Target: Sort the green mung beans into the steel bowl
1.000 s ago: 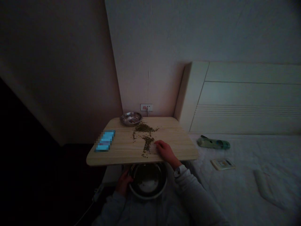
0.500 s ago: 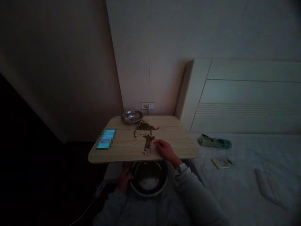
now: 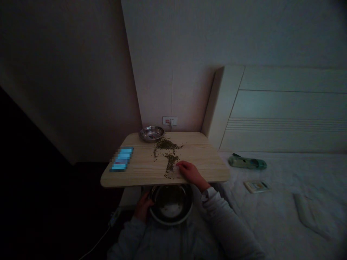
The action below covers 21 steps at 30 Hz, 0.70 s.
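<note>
Our right hand (image 3: 192, 174) has its fingers bunched narrow at the table (image 3: 202, 151); we can't tell if they hold anything. Grains (image 3: 171, 162) lie just left of and beyond those fingers. Our left hand (image 3: 143, 208) grips the big bowl (image 3: 173, 222), below the right fingers.

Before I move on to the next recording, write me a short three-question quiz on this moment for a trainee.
1. Which hand is at the rim of the large bowl?
a) left
b) right
c) neither

2. True or false: the small bowl stands on the bed.

3. Fill in: the right hand is over the table, its fingers close beside the scattered ____.

Key:
1. a: the left hand.
2. False: it stands near the table's far left corner.
3. grains.
</note>
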Available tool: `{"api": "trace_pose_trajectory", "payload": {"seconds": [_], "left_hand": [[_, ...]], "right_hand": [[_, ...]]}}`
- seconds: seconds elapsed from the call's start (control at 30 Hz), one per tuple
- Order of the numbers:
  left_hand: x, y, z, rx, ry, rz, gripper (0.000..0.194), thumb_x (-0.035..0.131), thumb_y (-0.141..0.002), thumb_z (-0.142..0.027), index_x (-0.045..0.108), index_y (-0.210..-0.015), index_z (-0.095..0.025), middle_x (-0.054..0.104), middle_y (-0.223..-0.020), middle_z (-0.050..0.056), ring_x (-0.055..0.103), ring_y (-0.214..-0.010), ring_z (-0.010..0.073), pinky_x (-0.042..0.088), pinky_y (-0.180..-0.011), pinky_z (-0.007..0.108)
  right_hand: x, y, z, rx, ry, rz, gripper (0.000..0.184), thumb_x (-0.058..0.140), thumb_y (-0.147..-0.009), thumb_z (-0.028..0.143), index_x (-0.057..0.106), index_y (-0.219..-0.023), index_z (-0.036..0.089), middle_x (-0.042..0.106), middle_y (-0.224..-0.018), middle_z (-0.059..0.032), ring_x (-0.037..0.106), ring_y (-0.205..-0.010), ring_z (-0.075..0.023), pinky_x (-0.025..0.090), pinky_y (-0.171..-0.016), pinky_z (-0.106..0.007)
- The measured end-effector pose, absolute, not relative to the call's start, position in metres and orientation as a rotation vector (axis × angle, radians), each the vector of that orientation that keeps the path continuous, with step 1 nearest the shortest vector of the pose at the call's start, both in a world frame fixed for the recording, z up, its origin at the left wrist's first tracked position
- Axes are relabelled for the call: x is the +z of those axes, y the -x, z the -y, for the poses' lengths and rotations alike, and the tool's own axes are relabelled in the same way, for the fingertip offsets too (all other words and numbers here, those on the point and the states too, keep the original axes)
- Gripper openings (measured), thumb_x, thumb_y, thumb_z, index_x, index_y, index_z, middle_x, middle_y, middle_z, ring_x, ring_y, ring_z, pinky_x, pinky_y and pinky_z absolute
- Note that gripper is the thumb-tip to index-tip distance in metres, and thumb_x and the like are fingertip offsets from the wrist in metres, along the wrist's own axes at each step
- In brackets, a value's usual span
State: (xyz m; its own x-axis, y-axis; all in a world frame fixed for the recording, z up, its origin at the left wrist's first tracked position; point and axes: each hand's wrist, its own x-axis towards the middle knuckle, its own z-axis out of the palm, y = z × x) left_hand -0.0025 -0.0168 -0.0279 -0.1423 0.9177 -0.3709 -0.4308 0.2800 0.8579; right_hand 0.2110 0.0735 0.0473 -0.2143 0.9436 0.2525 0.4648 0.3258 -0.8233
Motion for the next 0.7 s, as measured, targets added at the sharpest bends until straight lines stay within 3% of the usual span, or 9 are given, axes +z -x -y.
{"api": "trace_pose_trajectory", "payload": {"seconds": [0.27, 0.43, 0.7], "left_hand": [[-0.0322, 0.0034, 0.0165, 1.267, -0.527, -1.199, 0.05, 0.058, -0.045, -0.011, 0.064, -0.095, -0.013, 0.069, -0.069, 0.002, 0.062, -0.075, 0.023, 0.045, -0.069, 0.032], [-0.0305, 0.0048, 0.0156, 1.281, -0.552, -1.185, 0.045, 0.058, -0.045, -0.011, 0.066, -0.089, -0.014, 0.07, -0.074, 0.003, 0.062, -0.082, 0.0246, 0.045, -0.072, 0.033], [-0.0239, 0.0024, 0.0161, 1.277, -0.567, -1.181, 0.041, 0.057, -0.044, -0.011, 0.067, -0.083, -0.015, 0.07, -0.07, 0.002, 0.062, -0.076, 0.0233, 0.045, -0.07, 0.032]], "right_hand": [[0.0462, -0.211, -0.0723, 0.821, 1.229, 1.816, 0.024, 0.043, -0.076, 0.026, 0.064, -0.085, 0.017, 0.065, -0.083, -0.0036, 0.057, -0.079, -0.0166, 0.043, -0.075, -0.029], [0.0463, -0.2113, -0.0724, 0.819, 1.219, 1.842, 0.025, 0.043, -0.076, 0.026, 0.064, -0.086, 0.016, 0.065, -0.084, -0.0047, 0.057, -0.079, -0.0172, 0.043, -0.074, -0.029], [0.047, -0.2111, -0.0713, 0.834, 1.238, 1.85, 0.026, 0.044, -0.075, 0.026, 0.065, -0.087, 0.016, 0.065, -0.082, -0.0043, 0.057, -0.077, -0.0168, 0.043, -0.073, -0.029]]}}
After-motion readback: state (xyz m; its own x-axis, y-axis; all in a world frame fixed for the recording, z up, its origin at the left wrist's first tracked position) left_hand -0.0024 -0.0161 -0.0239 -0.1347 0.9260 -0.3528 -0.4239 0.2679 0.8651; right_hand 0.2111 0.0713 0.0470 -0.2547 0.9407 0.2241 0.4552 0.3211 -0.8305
